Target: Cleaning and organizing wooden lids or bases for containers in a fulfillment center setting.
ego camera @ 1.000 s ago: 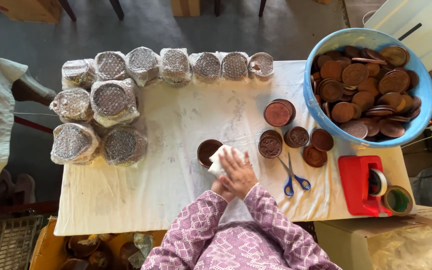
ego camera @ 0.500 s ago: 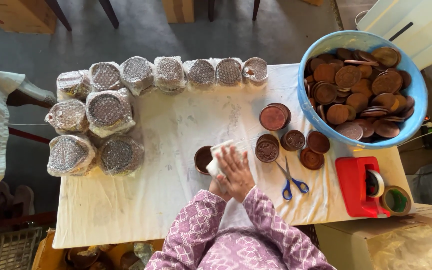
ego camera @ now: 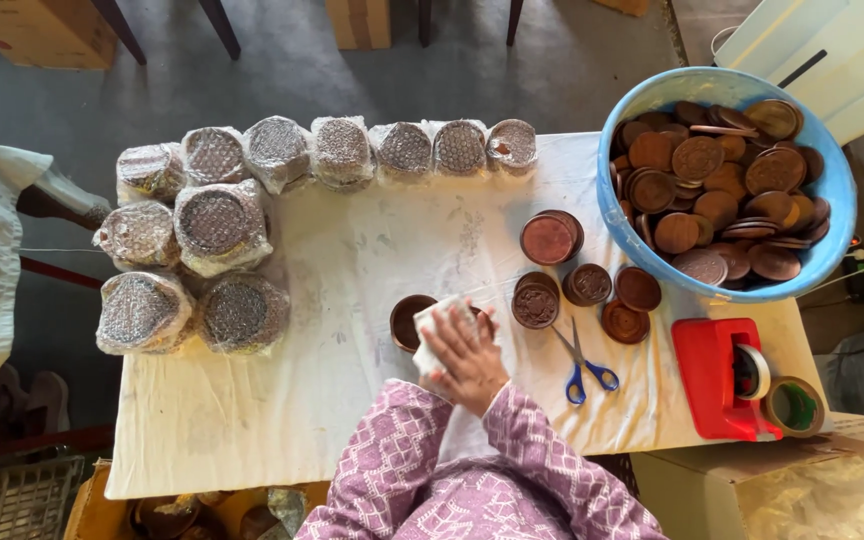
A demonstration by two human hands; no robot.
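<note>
Pressing a white cloth (ego camera: 439,337) onto a round brown dish (ego camera: 412,320) at worktop (ego camera: 352,250) centre, right hand (ego camera: 469,358) lies flat, fingers spread toward upper left. Left hand hidden beneath it, grip unclear. Dish round, no long axis. Blue scissors (ego camera: 580,362) just right.

Bare cloth (ego camera: 352,260) lies open between wrapped bundles (ego camera: 212,225) and brown discs (ego camera: 582,285).

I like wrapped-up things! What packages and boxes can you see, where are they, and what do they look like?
Wrapped bundles: table's left and back edge, round stacks in clear shiny film.
Cardboard box: floor, far left corner, brown.
Second cardboard box: floor beyond the table, brown.
Tape dispenser: table's right edge, red.
</note>
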